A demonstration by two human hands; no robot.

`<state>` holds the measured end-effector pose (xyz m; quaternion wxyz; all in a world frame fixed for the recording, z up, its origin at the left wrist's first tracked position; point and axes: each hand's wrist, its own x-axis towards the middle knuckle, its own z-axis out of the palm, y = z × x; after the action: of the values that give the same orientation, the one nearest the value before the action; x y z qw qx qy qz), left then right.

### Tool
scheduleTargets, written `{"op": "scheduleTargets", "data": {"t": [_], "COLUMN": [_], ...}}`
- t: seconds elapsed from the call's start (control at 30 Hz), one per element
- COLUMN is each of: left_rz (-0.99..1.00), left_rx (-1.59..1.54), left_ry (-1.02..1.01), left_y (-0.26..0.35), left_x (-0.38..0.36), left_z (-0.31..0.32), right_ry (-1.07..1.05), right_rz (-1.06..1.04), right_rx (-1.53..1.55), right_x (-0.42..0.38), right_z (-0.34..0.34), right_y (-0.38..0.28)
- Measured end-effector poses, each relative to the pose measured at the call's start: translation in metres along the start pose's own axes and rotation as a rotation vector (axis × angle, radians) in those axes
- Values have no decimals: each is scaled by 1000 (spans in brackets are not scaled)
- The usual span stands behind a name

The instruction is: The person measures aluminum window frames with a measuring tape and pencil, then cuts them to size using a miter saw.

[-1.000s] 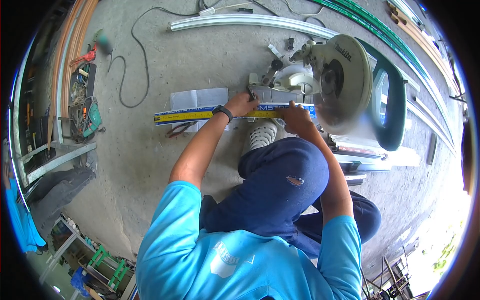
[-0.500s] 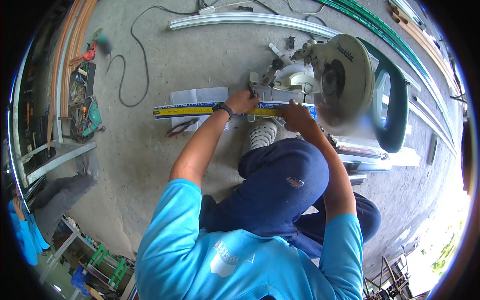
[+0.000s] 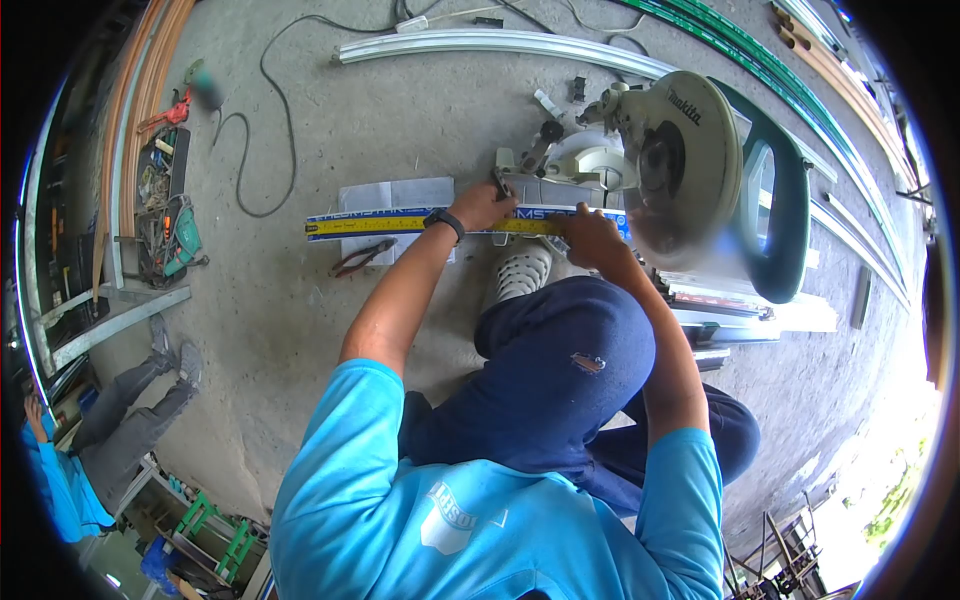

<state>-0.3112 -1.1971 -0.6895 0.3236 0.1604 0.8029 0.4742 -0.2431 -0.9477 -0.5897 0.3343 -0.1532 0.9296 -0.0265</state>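
A long profile in blue-printed wrap (image 3: 372, 213) lies across the concrete floor and onto the base of a miter saw (image 3: 680, 150). A yellow measuring tape (image 3: 385, 225) is stretched along its near side. My left hand (image 3: 485, 205), with a black watch on the wrist, is bent over the profile and tape just left of the saw base. My right hand (image 3: 582, 236) is closed at the tape's right end, beside the blade guard; what it pinches is hidden by the fingers. My knee and white shoe (image 3: 520, 272) are just below.
Red-handled pliers (image 3: 360, 258) and a grey sheet (image 3: 395, 193) lie under the profile's left part. An open tool case (image 3: 165, 215) and a black cable (image 3: 270, 110) are at the left. Long metal rails (image 3: 500, 42) run along the top and right. Another person (image 3: 120, 410) is at lower left.
My hands and the tape have stayed almost still on the profile. The person at lower left has shifted, their legs and shoes now stretching further into view.
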Motion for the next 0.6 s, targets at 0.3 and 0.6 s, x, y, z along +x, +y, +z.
{"op": "scheduleTargets", "data": {"t": [0.3,0.6], "left_rz": [8,3], "left_rx": [92,-14], "left_ry": [47,-18], "left_y": [-2,-2], "left_x": [1,0], "left_z": [2,0], "right_ry": [200,87], "right_rz": [-68,-9], "right_rx": [83,-10], "right_x": [-14,10], "right_z": [12,10], "right_y": [7,4]}}
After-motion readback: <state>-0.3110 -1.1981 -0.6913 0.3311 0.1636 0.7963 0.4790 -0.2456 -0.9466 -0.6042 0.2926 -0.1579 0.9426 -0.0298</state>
